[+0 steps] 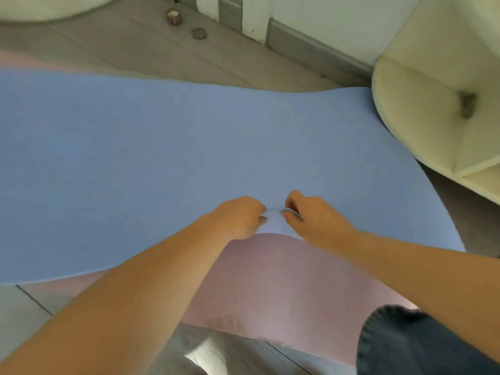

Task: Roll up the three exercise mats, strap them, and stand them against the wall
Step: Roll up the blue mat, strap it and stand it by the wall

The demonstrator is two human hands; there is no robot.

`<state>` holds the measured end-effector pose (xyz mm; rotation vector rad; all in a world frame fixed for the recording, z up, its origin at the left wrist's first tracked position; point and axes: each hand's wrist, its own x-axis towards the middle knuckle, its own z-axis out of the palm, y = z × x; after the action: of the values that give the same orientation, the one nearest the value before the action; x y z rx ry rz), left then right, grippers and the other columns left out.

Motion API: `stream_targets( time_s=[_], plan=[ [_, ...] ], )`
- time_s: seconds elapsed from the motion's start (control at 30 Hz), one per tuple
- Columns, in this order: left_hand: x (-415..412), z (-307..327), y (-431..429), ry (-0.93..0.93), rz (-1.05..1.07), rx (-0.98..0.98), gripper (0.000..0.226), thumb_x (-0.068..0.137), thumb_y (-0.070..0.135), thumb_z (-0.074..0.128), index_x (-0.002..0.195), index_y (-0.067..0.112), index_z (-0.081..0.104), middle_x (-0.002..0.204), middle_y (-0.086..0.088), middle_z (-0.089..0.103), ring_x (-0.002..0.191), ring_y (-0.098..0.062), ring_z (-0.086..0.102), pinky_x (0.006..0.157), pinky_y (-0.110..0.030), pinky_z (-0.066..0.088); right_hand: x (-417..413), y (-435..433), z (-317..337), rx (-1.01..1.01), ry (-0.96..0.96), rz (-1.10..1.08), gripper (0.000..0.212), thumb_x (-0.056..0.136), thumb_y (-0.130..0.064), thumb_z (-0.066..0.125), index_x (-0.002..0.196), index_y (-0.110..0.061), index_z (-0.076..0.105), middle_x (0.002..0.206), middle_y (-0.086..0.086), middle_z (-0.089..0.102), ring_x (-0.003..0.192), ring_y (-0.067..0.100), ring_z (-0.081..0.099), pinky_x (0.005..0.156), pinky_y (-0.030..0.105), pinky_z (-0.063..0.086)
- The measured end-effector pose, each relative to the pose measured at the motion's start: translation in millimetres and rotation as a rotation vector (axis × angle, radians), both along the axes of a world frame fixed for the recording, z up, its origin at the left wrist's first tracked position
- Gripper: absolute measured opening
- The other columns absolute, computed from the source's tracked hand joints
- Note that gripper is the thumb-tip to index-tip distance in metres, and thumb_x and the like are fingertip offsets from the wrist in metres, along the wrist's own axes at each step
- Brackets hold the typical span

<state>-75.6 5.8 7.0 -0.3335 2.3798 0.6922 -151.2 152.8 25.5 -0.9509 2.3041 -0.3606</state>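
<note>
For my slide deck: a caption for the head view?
The left hand and right hand pinch the near edge of a blue exercise mat lying on a pink mat.

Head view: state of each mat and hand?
blue mat: unrolled, flat, middle of near edge lifted
pink mat: unrolled, flat, partly under blue mat
left hand: pinches blue mat's near edge
right hand: pinches the same edge

Both bare forearms reach forward and converge toward the middle of the view. The left hand (pixel 238 219) and right hand (pixel 318 221) sit close together, knuckles up, fingers curled, each pinching the near edge of the blue mat (pixel 162 144).
</note>
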Motion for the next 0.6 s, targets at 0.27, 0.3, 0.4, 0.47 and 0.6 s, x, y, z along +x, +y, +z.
stream_targets(
  time_s=[0.27, 0.3, 0.4, 0.47, 0.6],
  plan=[
    [-14.7, 105.2, -51.6, 0.328, 0.112, -0.191, 0.033, 0.103, 0.027, 0.039, 0.131, 0.022, 0.056, 0.128, -0.009, 0.06, 0.114, -0.031, 0.057, 0.09, -0.035, 0.046, -42.9, -13.3, 127.3, 0.388, 0.115, 0.048, 0.041, 0.083, -0.029, 0.056, 0.121, -0.015, 0.056, 0.121, 0.003, 0.06, 0.107, 0.024, 0.058, 0.088, 0.034, 0.05],
    [-20.0, 124.9, -56.6, 0.363, 0.119, -0.221, 0.033, 0.103, 0.027, 0.038, 0.131, 0.022, 0.056, 0.127, -0.009, 0.06, 0.113, -0.031, 0.056, 0.089, -0.035, 0.046, -50.6, -16.1, 148.6, 0.43, 0.17, 0.037, 0.041, 0.083, -0.03, 0.054, 0.122, -0.015, 0.056, 0.122, 0.004, 0.059, 0.109, 0.025, 0.057, 0.087, 0.033, 0.05],
    [-35.7, 171.1, -67.3, 0.47, 0.133, -0.31, 0.032, 0.103, 0.025, 0.039, 0.13, 0.023, 0.056, 0.124, -0.01, 0.061, 0.111, -0.032, 0.057, 0.087, -0.037, 0.047, -70.3, -28.0, 206.8, 0.542, 0.291, 0.073, 0.032, 0.087, -0.024, 0.047, 0.116, -0.012, 0.053, 0.108, 0.006, 0.058, 0.084, 0.021, 0.059, 0.064, 0.026, 0.045],
    [-43.6, 199.8, -74.0, 0.515, 0.153, -0.365, 0.032, 0.102, 0.022, 0.039, 0.13, 0.022, 0.056, 0.12, -0.012, 0.063, 0.106, -0.034, 0.059, 0.086, -0.04, 0.049, -73.1, -39.6, 238.6, 0.53, 0.286, 0.035, 0.014, 0.09, -0.014, 0.04, 0.097, -0.008, 0.051, 0.082, 0.007, 0.053, 0.058, 0.018, 0.052, 0.049, 0.024, 0.039],
    [-48.8, 266.2, -95.4, 0.595, 0.272, -0.413, 0.03, 0.098, 0.016, 0.042, 0.121, 0.017, 0.06, 0.112, -0.013, 0.065, 0.097, -0.034, 0.061, 0.081, -0.04, 0.05, -72.2, -66.2, 286.5, 0.215, 0.155, -0.119, 0.014, 0.093, -0.008, 0.038, 0.096, -0.009, 0.051, 0.099, 0.021, 0.065, 0.084, 0.034, 0.069, 0.052, 0.029, 0.048]
  ],
)
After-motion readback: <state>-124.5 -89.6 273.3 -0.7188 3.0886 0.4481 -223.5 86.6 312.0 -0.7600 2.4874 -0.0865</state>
